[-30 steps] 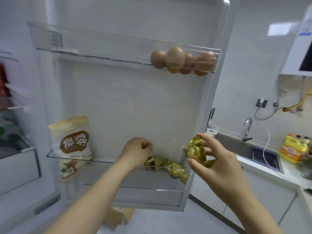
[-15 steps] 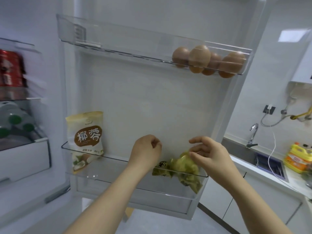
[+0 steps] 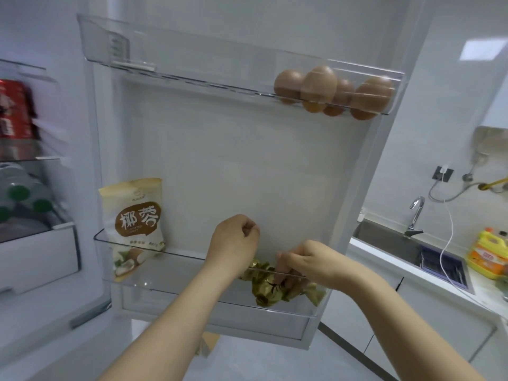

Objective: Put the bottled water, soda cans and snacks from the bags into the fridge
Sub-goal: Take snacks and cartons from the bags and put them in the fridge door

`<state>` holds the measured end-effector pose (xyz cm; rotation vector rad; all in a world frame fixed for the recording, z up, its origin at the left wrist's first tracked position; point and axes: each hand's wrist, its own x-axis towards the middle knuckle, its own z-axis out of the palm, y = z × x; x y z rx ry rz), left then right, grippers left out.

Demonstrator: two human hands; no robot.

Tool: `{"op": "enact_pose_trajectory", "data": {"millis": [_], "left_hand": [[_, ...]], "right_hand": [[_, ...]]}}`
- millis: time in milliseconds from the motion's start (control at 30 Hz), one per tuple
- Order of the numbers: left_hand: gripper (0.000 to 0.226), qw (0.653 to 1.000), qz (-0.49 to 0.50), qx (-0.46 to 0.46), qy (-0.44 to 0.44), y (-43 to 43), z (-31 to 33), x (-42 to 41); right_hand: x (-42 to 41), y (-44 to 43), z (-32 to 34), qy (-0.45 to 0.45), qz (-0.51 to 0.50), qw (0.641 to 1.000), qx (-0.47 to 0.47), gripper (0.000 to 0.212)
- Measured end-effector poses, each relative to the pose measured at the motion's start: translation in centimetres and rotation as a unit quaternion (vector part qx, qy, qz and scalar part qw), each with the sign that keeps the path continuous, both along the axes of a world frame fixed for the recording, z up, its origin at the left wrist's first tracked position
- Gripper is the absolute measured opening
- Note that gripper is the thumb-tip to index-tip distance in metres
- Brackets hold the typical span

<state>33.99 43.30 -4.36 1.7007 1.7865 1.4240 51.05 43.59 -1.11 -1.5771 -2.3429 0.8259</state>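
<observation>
Gold-foil snacks (image 3: 275,287) lay heaped at the right end of the lower door bin (image 3: 165,251), behind its clear front wall. The right hand (image 3: 310,259) reached over the rim, its fingers (image 3: 280,270) held close together and dipped down onto the heap. Whether they pinched a wrapper or only touched it could not be told. The left hand (image 3: 233,243) hung just above the rim beside it, curled into a loose fist with nothing visible in it.

Much of the job looked done. A coconut snack bag (image 3: 137,224) stood at the bin's left end, red soda cans (image 3: 13,111) sat on a shelf inside the fridge, and green-capped bottles (image 3: 19,193) lay below them. Under the door, something brown on the floor (image 3: 206,345) may have been one of the bags; what it held was hidden, so what was left could not be judged.

Brown eggs (image 3: 319,83) filled the right end of the upper door bin (image 3: 192,56). Beyond the white fridge door (image 3: 247,160) ran a white counter with a steel sink (image 3: 384,240), a tap (image 3: 416,213) and a yellow detergent bottle (image 3: 486,254).
</observation>
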Motion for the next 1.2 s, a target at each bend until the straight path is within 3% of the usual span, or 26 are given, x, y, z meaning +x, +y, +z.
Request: {"op": "enact_pose_trajectory", "data": {"millis": [167,267,333,433,500,633,867,1067,1200], "left_hand": [[0.017,1.000,0.003,-0.025,-0.007,0.2,0.2,0.2],[0.019,0.988,-0.011,-0.144,0.048,0.4,0.6,0.2],[0.018,0.970,-0.037,-0.216,0.107,0.6,1.1,0.2],[0.025,0.960,-0.072,-0.255,0.094,0.9,1.4,0.3],[0.023,0.968,-0.085,-0.234,0.037,1.2,1.1,0.0],[0.018,0.967,-0.121,-0.213,-0.065,1.5,1.0,0.0],[0.031,0.968,-0.133,-0.215,0.004,1.5,1.1,0.4],[0.016,0.995,-0.064,-0.076,0.018,0.7,0.6,0.6],[0.011,0.997,-0.069,-0.042,0.013,0.3,0.5,0.7]], "right_hand": [[0.3,0.4,0.0,0.027,-0.004,1.000,-0.009,0.053],[0.5,0.1,-0.4,0.075,-0.005,0.997,0.004,0.047],[0.6,-0.3,-0.7,0.096,0.001,0.994,0.051,0.044],[1.0,-0.8,-1.5,0.170,-0.030,0.975,0.141,0.038],[1.4,-0.9,-2.1,0.227,-0.045,0.954,0.190,0.034],[2.6,-1.2,-2.5,0.213,-0.047,0.939,0.266,0.024],[3.1,-1.2,-2.4,0.163,-0.042,0.953,0.252,0.012],[2.9,-0.9,-2.4,0.189,-0.069,0.947,0.251,0.012],[2.8,-1.0,-2.2,0.192,-0.080,0.945,0.254,0.010]]}}
